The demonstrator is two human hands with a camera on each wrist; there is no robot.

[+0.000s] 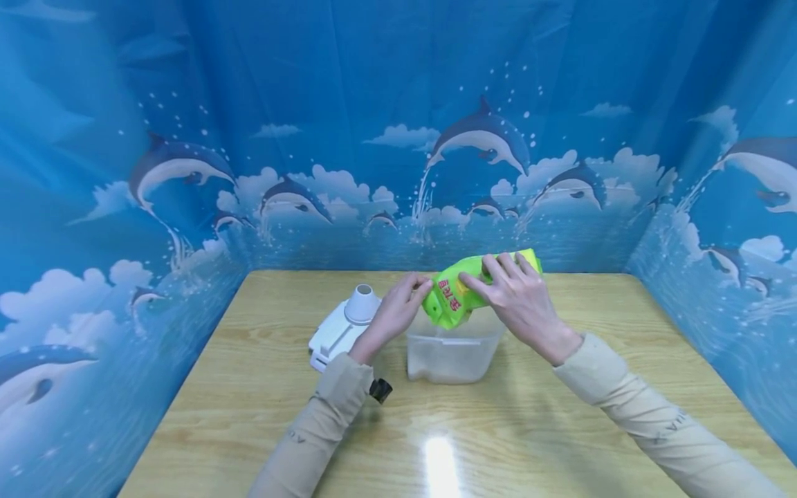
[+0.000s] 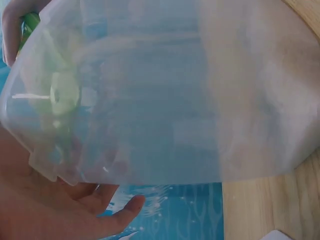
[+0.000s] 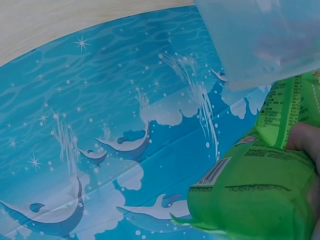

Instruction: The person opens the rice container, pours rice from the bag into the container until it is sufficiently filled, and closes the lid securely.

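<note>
A bright green plastic bag point(image 1: 450, 308) with red lettering tilts over a translucent plastic container point(image 1: 453, 356), its left end lower than its right. My right hand point(image 1: 519, 304) grips the bag from above, thumb on its front and fingers over the top. At the bag's lower left end, my left hand point(image 1: 398, 308) pinches the corner. Through the container wall point(image 2: 150, 110), the left wrist view shows the blurred green of the bag. Printed text and a barcode appear on the bag point(image 3: 250, 200) in the right wrist view.
To the left of the container, a white lid-like piece point(image 1: 336, 332) with a cone-shaped spout point(image 1: 363, 304) lies on the wooden table point(image 1: 249, 415). A black device point(image 1: 380, 390) sits at the left wrist. Blue dolphin-printed curtains point(image 1: 349, 83) surround the table's back and sides.
</note>
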